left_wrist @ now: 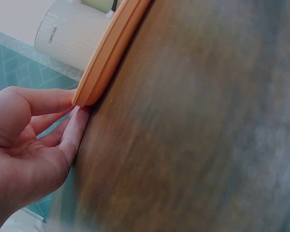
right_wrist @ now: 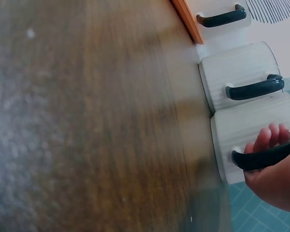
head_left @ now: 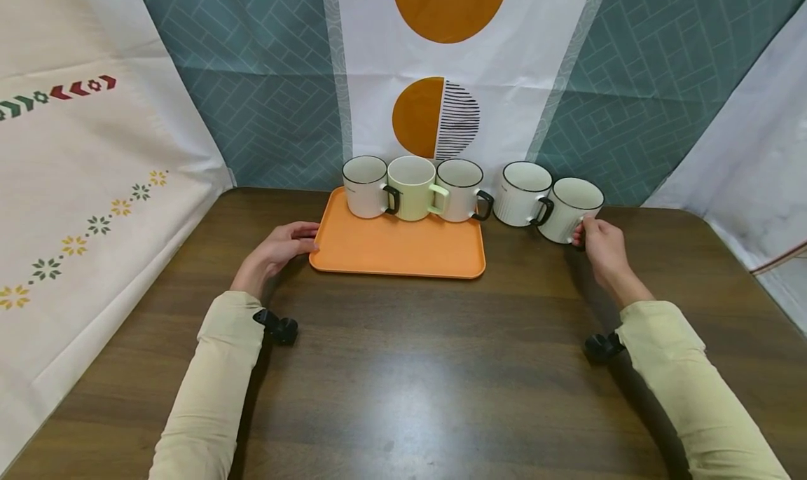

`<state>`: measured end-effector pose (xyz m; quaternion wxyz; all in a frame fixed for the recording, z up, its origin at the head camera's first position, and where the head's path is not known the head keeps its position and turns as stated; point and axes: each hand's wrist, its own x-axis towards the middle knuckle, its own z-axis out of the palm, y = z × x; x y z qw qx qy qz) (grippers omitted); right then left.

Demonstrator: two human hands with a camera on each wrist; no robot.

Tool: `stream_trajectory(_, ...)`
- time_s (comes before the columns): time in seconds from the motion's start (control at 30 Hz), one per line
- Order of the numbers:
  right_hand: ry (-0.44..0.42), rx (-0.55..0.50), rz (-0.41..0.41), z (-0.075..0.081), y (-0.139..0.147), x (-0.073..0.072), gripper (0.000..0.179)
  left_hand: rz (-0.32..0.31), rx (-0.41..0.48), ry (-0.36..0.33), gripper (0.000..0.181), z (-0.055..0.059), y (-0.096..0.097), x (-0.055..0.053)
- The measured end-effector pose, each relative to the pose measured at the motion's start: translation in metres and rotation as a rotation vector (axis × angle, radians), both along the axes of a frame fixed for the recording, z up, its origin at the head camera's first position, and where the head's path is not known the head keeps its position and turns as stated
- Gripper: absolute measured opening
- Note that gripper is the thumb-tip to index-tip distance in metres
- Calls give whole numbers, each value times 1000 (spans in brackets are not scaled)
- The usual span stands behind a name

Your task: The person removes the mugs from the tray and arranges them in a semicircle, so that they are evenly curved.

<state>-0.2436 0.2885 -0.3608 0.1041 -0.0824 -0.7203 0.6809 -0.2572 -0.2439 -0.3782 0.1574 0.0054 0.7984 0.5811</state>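
Note:
Along the left edge of an orange tray [head_left: 397, 252], my left hand [head_left: 280, 247] pinches the rim between thumb and fingers, seen closer in the left wrist view. My right hand [head_left: 604, 249] grips the black handle of a white mug [head_left: 570, 210], fingers curled through it. That mug stands upright at the right end of the row. Touching or nearly touching it is another white mug [head_left: 522, 194] with a black handle. On the tray's back part stand a white mug [head_left: 362, 189], a pale green mug [head_left: 410, 193] and a second white mug [head_left: 455, 193].
The dark wooden table [head_left: 403, 368] spreads out in front of the tray. Directly behind the mugs hangs a patterned cloth [head_left: 265, 101], and a pale cloth [head_left: 94, 186] borders the left side. Black wrist cameras [head_left: 280, 328] sit on both sleeves.

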Motion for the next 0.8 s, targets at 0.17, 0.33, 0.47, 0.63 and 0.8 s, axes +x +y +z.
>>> stream_trajectory(0.17, -17, 148, -6, 1, 2, 1, 37, 8, 4, -4, 58, 0, -1, 1)
stream_trajectory(0.33, -48, 335, 22, 4, 9, 4, 48, 10, 19, -10, 59, 0, -1, 1)
stream_trajectory(0.47, -93, 332, 21, 7, 15, 8, 54, 12, 22, -14, 60, 0, -2, 2)
stream_trajectory(0.63, -108, 354, -58, 14, 23, 10, 41, 16, 23, -19, 60, 0, -3, 0)
stream_trajectory(0.8, -55, 384, -131, 32, 28, 8, 20, 7, 24, -8, 58, -1, -2, -2)
